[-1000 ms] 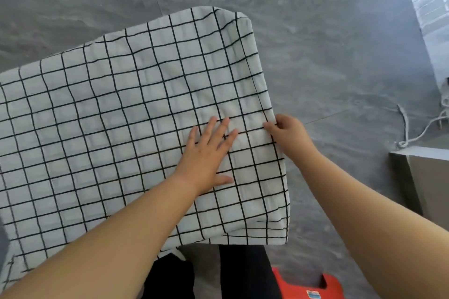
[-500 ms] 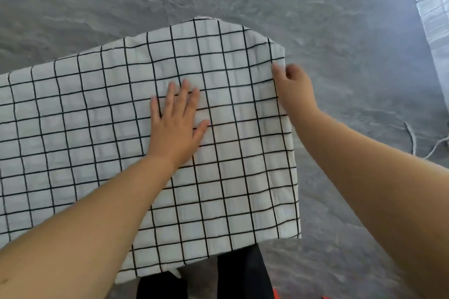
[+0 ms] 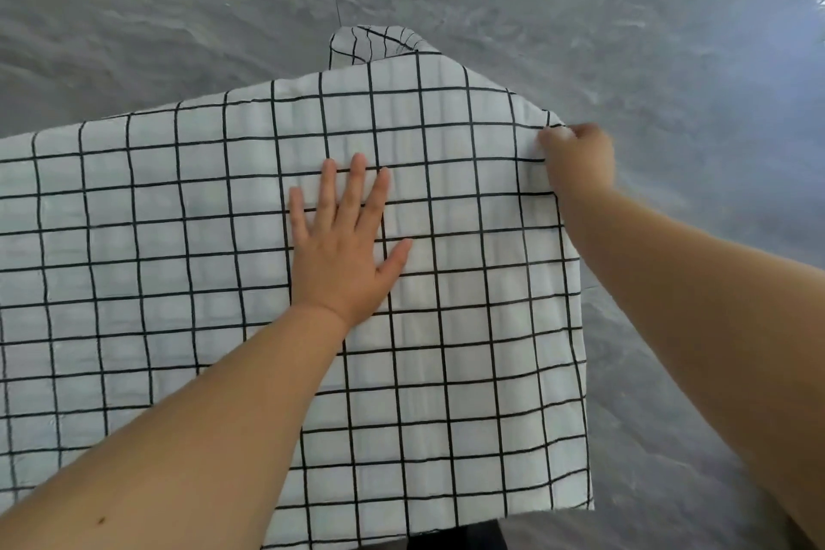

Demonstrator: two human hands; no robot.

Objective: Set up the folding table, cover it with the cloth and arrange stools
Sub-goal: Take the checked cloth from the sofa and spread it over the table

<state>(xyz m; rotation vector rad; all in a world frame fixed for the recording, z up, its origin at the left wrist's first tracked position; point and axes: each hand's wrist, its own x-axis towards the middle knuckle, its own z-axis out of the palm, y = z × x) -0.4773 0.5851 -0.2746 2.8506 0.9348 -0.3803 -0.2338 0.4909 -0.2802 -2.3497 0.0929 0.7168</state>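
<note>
A white cloth with a black grid (image 3: 468,326) lies spread over the table, which it hides completely. My left hand (image 3: 343,246) rests flat on the cloth, palm down, fingers apart. My right hand (image 3: 578,159) pinches the cloth's right edge near the far right corner. Beyond that corner a flap of cloth (image 3: 375,42) hangs folded over the far side. No stool is in view.
Grey marbled floor tiles (image 3: 669,58) surround the table on the far and right sides. A dark shape (image 3: 460,538), partly hidden, shows below the cloth's near edge.
Both hands have slid away from me along the cloth. My right hand has travelled up the right edge to the far corner. The orange object and the white cable have left the view.
</note>
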